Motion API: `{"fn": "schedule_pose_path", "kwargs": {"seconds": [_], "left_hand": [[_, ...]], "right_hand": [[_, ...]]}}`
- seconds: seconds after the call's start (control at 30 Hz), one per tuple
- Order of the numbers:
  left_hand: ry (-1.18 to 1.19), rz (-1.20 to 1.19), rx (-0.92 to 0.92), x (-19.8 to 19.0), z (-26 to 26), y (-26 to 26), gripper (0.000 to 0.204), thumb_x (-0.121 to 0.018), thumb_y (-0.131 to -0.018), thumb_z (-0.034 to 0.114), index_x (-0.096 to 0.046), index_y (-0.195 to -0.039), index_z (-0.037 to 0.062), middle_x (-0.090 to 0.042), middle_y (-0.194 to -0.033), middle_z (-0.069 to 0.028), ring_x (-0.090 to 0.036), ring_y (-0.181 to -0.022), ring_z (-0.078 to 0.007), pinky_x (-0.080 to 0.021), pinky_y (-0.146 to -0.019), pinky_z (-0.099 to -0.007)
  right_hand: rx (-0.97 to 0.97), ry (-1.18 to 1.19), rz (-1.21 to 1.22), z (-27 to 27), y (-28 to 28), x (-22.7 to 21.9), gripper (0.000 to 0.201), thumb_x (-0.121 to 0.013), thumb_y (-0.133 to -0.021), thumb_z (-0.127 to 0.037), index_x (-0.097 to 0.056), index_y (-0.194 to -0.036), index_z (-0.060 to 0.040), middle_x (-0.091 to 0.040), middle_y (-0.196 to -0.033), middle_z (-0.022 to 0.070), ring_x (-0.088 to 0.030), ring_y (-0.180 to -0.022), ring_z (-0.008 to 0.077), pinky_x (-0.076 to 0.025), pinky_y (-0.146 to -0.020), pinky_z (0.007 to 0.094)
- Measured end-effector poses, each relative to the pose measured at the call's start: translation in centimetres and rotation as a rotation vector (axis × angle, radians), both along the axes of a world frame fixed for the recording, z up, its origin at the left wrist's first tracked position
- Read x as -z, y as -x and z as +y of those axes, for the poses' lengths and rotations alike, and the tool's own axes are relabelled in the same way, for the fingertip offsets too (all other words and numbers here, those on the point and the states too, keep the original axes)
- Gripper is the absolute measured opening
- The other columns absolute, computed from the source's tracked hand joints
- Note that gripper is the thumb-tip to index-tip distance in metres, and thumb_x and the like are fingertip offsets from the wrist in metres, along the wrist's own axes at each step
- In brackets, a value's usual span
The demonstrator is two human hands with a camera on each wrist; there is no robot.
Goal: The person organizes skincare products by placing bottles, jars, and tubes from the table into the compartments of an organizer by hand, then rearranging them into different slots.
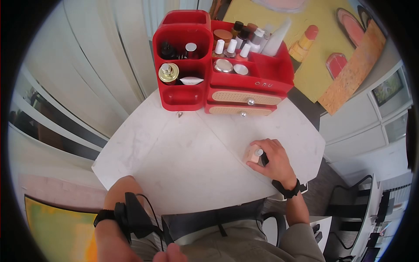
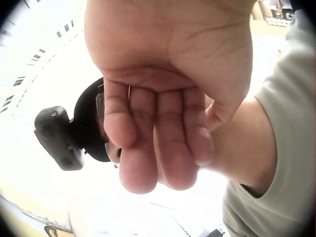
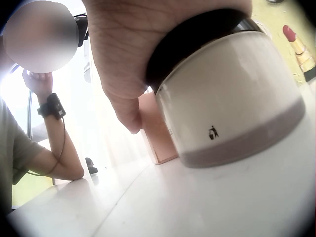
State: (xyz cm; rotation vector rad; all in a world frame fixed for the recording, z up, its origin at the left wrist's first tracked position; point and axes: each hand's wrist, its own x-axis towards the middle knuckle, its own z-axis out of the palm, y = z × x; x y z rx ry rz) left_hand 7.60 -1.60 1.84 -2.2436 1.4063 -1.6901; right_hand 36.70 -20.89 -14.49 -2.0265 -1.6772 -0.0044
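Nearest, the left hand (image 2: 158, 108) was raised by the head, fingers loosely bent around nothing. Farther out, the right hand (image 1: 277, 158) gripped a peach-coloured bottle (image 1: 252, 154) standing on the white table (image 1: 187, 166), a dark-lidded jar (image 3: 232, 98) beside its palm. Beyond stood a red cosmetics organizer (image 1: 273, 72) holding small bottles.

Downward head view, close wrist views

White angular table (image 1: 187, 166); pale curtain (image 1: 87, 48) left; yellow painted board (image 1: 251, 15) behind; dark floor (image 1: 325, 177), black chair (image 1: 351, 209) right; bright light.
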Motion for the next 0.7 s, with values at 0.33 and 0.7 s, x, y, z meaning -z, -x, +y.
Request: {"fn": "schedule_pose_path", "kwargs": {"seconds": [0.33,0.7], "left_hand": [[0.031,-0.035,0.027,-0.5,0.3,-0.3,0.049,-0.046,-0.101,0.02,-0.06,-0.056,0.0064,-0.061,-0.049,-0.0044,-0.064,-0.045,-0.0155,-0.048,-0.043,-0.0226],[-0.102,-0.072,-0.028,0.2,0.6,0.4,0.032,-0.054,-0.088,0.011,-0.062,-0.057,0.0032,-0.064,-0.054,-0.0056,-0.066,-0.05,-0.0145,-0.05,-0.048,-0.0212]], "right_hand": [[0.026,0.033,0.061,-0.2,0.0,0.2,0.055,-0.088,-0.075,-0.027,-0.064,-0.121,-0.009,-0.07,-0.104,0.0098,-0.062,-0.092,0.0338,-0.05,-0.086,0.0409],[0.024,0.071,0.01,-0.1,0.1,-0.1,0.054,-0.087,-0.077,-0.031,-0.063,-0.119,-0.0081,-0.071,-0.103,0.0091,-0.064,-0.088,0.031,-0.049,-0.084,0.0396]]}}
